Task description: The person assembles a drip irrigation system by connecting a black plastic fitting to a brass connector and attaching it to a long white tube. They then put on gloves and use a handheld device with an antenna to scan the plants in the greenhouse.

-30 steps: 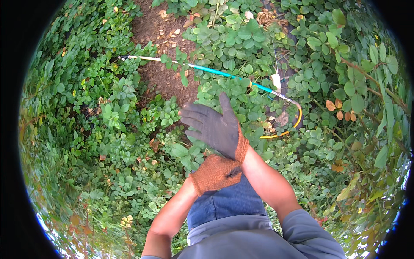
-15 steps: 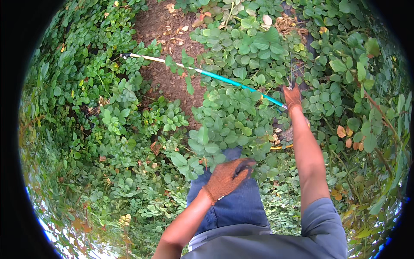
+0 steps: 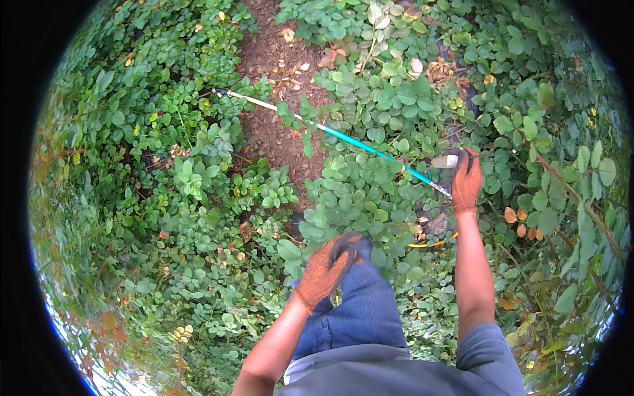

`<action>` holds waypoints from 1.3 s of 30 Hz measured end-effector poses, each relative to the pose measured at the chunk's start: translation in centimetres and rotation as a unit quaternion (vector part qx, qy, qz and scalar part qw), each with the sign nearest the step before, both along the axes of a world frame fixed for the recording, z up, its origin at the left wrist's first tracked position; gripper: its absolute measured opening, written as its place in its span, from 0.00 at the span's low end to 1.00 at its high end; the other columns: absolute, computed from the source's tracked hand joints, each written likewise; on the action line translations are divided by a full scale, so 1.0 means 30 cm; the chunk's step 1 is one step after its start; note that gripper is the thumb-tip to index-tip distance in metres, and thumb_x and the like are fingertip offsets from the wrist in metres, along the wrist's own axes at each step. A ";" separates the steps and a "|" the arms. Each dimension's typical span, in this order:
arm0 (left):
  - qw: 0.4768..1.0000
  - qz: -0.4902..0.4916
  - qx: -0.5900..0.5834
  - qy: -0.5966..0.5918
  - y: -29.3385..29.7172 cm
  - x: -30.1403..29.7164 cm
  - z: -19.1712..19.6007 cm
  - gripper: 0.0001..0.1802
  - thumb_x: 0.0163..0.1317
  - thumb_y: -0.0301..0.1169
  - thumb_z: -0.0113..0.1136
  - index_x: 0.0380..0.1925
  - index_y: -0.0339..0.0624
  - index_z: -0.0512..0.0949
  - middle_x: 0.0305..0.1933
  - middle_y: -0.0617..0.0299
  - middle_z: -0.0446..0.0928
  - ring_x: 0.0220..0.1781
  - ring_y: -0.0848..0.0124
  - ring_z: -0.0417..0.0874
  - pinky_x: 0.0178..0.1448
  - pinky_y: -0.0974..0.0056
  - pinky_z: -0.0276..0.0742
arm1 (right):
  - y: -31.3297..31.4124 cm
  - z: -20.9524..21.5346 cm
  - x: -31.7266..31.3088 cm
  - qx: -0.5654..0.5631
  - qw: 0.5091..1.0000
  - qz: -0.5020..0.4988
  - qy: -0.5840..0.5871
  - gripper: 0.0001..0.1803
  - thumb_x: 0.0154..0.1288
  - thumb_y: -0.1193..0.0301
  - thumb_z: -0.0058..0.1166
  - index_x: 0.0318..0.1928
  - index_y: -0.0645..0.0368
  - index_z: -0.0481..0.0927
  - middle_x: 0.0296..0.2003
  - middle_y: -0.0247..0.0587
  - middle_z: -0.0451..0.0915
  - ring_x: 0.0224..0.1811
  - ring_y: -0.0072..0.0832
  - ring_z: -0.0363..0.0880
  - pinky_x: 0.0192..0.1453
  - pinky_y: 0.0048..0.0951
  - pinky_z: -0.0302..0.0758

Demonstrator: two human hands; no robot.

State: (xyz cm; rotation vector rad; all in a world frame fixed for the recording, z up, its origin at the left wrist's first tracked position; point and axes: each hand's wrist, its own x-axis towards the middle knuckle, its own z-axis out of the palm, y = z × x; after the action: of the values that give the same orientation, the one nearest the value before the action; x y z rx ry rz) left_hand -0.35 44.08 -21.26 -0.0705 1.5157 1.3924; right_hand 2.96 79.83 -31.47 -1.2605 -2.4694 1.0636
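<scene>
My left hand (image 3: 327,272), in an orange-brown glove with dark palm and fingertips, hovers by my thigh. Its fingers curve loosely apart, and nothing shows in them. My right hand (image 3: 467,181), gloved the same way, reaches in among the low leaves at the right. Between its thumb and fingers sits a pale, flat, blade-like piece (image 3: 445,161); its kind is not clear. A long thin pole (image 3: 360,144), cream at the far end and teal along the middle, lies slantwise over the foliage. Its silvery near end comes close to my right wrist; whether they touch is unclear.
Leafy bushes (image 3: 165,138) crowd both sides of a brown soil strip (image 3: 281,66) scattered with dry leaves. A yellow curved tube (image 3: 429,245) shows low in the leaves. A woody stem (image 3: 578,185) leans in from the right. My jeans (image 3: 366,303) press against the plants.
The whole view has shifted, moving the plants and pole down and right. A pale piece now shows in my right hand. My left hand has risen slightly and its fingers have opened out.
</scene>
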 end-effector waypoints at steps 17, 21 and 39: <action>0.791 0.099 -0.063 0.600 -0.547 -0.101 0.908 0.35 0.63 0.37 0.62 0.70 0.44 0.65 0.70 0.49 0.66 0.73 0.48 0.63 0.77 0.49 0.56 | -1.009 1.265 -0.089 -0.417 0.811 0.297 0.282 0.20 0.75 0.61 0.48 0.37 0.70 0.76 0.19 0.43 0.75 0.22 0.34 0.77 0.28 0.34 0.75; 0.761 0.062 -0.046 0.644 -0.713 -0.023 0.958 0.28 0.64 0.34 0.60 0.65 0.44 0.71 0.61 0.49 0.74 0.67 0.49 0.72 0.71 0.50 0.65 | -1.212 1.420 -0.097 -0.503 0.732 0.374 0.267 0.23 0.74 0.60 0.49 0.37 0.73 0.80 0.13 0.38 0.71 0.14 0.32 0.71 0.19 0.32 0.70; 0.923 0.252 -0.004 0.290 -0.826 0.143 1.122 0.20 0.75 0.41 0.51 0.46 0.32 0.81 0.37 0.57 0.85 0.40 0.72 0.83 0.49 0.67 0.77 | -1.247 1.433 -0.225 -0.309 0.739 0.599 0.014 0.22 0.73 0.60 0.50 0.57 0.64 0.78 0.49 0.44 0.83 0.51 0.33 0.82 0.51 0.33 0.77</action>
State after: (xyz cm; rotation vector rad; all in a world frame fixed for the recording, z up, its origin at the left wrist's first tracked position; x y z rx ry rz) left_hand 3.94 19.30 12.41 -0.0571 2.0927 1.9320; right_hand -3.80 42.42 11.53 0.6210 -2.8856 2.2098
